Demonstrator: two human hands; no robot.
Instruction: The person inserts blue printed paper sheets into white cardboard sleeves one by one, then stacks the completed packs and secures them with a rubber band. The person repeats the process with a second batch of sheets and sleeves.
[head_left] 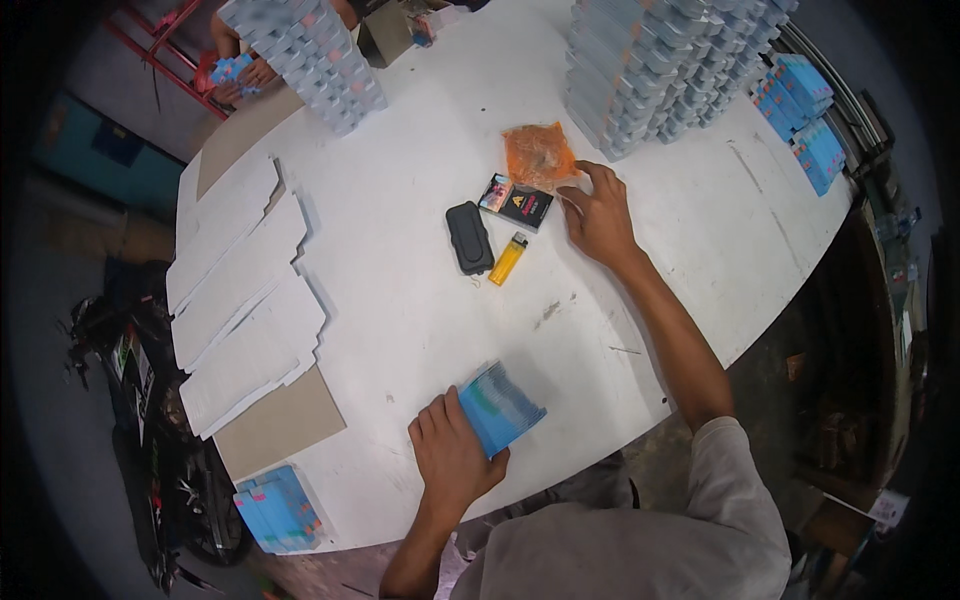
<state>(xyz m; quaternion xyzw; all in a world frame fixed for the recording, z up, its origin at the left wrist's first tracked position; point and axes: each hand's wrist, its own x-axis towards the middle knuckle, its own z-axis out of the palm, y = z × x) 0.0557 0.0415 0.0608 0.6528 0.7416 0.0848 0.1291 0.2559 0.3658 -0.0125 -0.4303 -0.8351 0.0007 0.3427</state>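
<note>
Near the table's front edge, my left hand (455,455) is closed around the left side of a stack of flat blue cartons (500,408), thumb at its near end. The stack rests on the white table (420,330). My right hand (602,218) reaches farther out, with thumb and index finger at the right edge of a clear plastic bag with orange contents (537,155). The bag's edge lies between those fingertips. Just left of this hand are a dark cigarette pack (520,205), a black oblong case (468,238) and a yellow lighter (508,260).
Tall stacks of pale folded trays (640,75) (305,60) stand at the back. White card sheets (250,345) line the left side. Blue carton bundles lie at front left (280,510) and far right (800,105). Another person's hands (250,80) hold blue pieces at the far left.
</note>
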